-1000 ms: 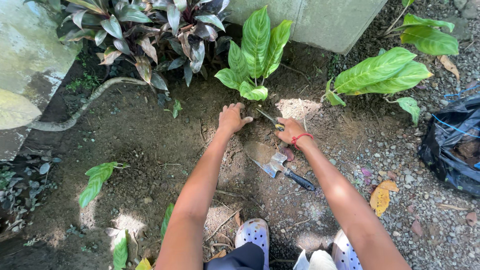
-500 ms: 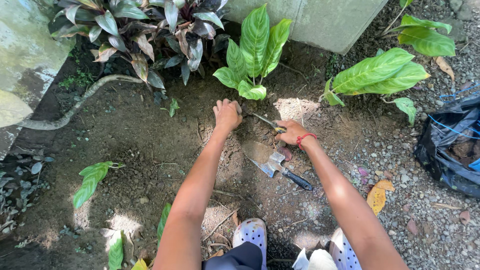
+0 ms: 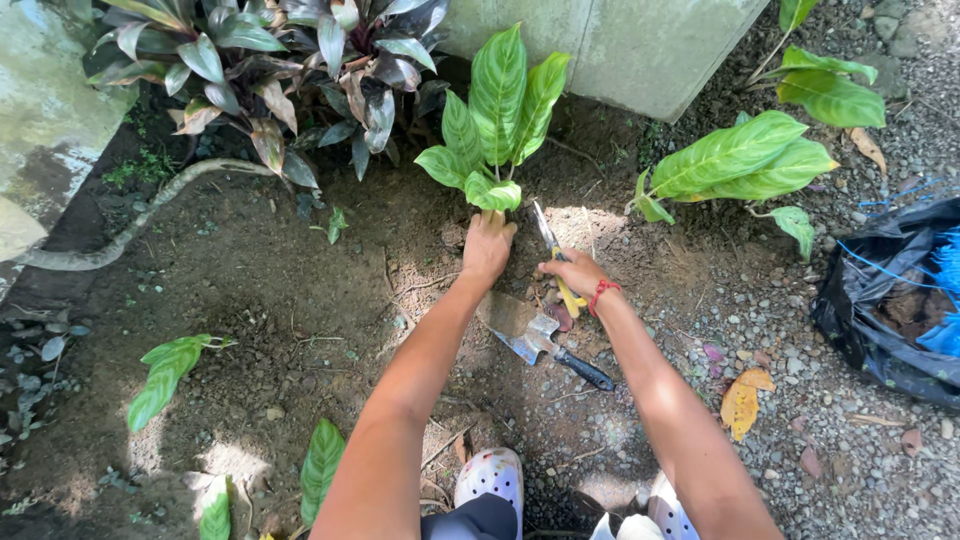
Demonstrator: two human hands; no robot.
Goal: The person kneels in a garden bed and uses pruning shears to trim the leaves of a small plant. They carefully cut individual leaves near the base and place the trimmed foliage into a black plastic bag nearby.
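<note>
Head view: my left hand (image 3: 487,247) presses the soil at the base of the green striped plant (image 3: 497,120), grasping nothing, while my right hand (image 3: 572,274) clenches yellow-handled shears (image 3: 553,255) beside it; a trowel (image 3: 535,337) lies between my forearms.

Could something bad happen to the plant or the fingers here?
Maybe. The shears in the right hand point toward the left hand, which reaches for the foot of the green plant, so a careless snip could nick a finger or cut a good leaf. The trowel lies on the soil between the arms, where a wrist might scrape its blade.
</note>
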